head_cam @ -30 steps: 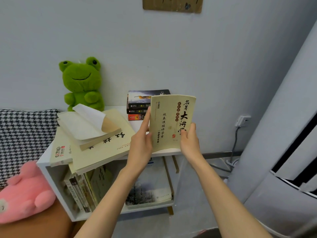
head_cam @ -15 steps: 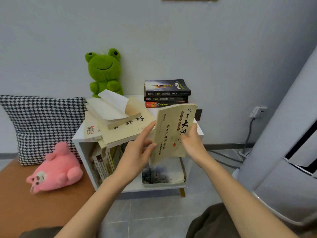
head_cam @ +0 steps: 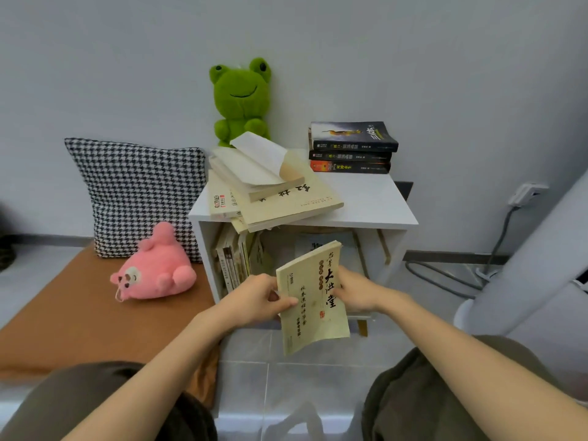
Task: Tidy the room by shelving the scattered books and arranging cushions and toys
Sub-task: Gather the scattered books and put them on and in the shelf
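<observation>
The thin, floppy paperback (head_cam: 313, 297) is pinched at both side edges by the left hand (head_cam: 254, 300) and right hand (head_cam: 356, 292); a spine grip is advised.

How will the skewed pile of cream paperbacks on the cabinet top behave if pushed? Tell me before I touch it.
Probably unstable: the pile of cream paperbacks is fanned out and overhangs the front edge of the white cabinet, so a push could tip books off. Likely floppy too: the top book has a cover curling up, suggesting thin soft covers.
</observation>
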Available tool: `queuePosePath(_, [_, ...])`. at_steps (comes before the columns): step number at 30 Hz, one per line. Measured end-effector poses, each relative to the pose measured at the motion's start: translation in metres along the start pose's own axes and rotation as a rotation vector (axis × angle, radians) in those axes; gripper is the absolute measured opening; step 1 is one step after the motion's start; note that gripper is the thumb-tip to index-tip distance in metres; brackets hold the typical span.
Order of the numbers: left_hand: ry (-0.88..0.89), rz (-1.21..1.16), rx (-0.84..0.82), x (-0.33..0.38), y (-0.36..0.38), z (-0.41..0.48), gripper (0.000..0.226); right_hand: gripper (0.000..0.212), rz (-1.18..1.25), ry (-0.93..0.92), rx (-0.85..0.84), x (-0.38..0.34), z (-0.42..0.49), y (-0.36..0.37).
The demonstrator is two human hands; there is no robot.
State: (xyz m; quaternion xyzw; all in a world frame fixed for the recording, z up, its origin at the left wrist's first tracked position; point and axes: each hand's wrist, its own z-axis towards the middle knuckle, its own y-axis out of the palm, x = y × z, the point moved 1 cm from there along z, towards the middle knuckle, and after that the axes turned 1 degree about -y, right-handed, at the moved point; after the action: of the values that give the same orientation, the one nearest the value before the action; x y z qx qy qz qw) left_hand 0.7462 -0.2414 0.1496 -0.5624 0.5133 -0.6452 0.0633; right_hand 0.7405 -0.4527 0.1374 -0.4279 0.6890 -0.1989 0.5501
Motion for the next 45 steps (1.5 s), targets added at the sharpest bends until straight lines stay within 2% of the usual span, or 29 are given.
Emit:
queuePosePath(3, [-0.042,-0.101,0.007,-0.001,0.009,0.004,0.028,0.034,0.011,0.052,-0.033,0.013,0.012,0.014])
queuePosePath(6, [-0.174,-0.205,0.029,-0.004,0.017,0.009,0.027,0.033,0.006,0.11,-0.017,0.02,0.022,0.023])
queuePosePath(10, [-0.297,-0.244,0.206,-0.019,0.024,0.02,0.028,0.044,0.02,0.161,0.046,0.02,0.032,0.027])
queuePosePath(13, [-0.386,-0.354,0.262,-0.034,0.022,0.025,0.021,0.033,-0.059,0.162,-0.072,0.024,0.04,0.034])
queuePosePath(15, [-0.441,-0.43,0.279,-0.046,0.019,0.028,0.022,0.046,-0.106,0.142,-0.157,0.022,0.043,0.043])
queuePosePath(18, [-0.525,-0.592,0.314,-0.061,0.016,0.032,0.021,0.068,-0.092,0.046,-0.177,0.011,0.049,0.062])
queuePosePath(21, [-0.604,-0.765,0.348,-0.065,0.011,0.033,0.021,0.058,-0.143,-0.058,-0.115,-0.002,0.057,0.084])
queuePosePath(25, [-0.59,-0.789,0.327,-0.068,0.002,0.037,0.028,0.044,-0.203,-0.074,0.037,-0.009,0.065,0.103])
queuePosePath(29, [-0.552,-0.786,0.235,-0.066,-0.008,0.042,0.034,0.029,-0.255,-0.045,0.134,-0.011,0.072,0.111])
queuePosePath(34, [-0.44,-0.66,0.172,-0.074,-0.012,0.051,0.034,0.033,-0.309,0.082,0.213,-0.015,0.09,0.123])
queuePosePath(37, [-0.324,-0.522,0.135,-0.085,-0.014,0.057,0.04,0.029,-0.19,0.206,0.271,-0.009,0.109,0.13])
queuePosePath(38, [-0.28,-0.356,0.131,-0.092,-0.016,0.058,0.044,0.029,-0.147,0.241,0.294,-0.006,0.114,0.132])
queuePosePath(41, [-0.166,0.351,0.127,-0.115,-0.019,0.059,0.052,0.025,-0.072,0.303,0.337,0.003,0.136,0.145])
queuePosePath(45, [-0.056,0.856,0.12,-0.13,-0.029,0.048,0.058,0.021,0.047,0.351,0.389,0.011,0.159,0.162])
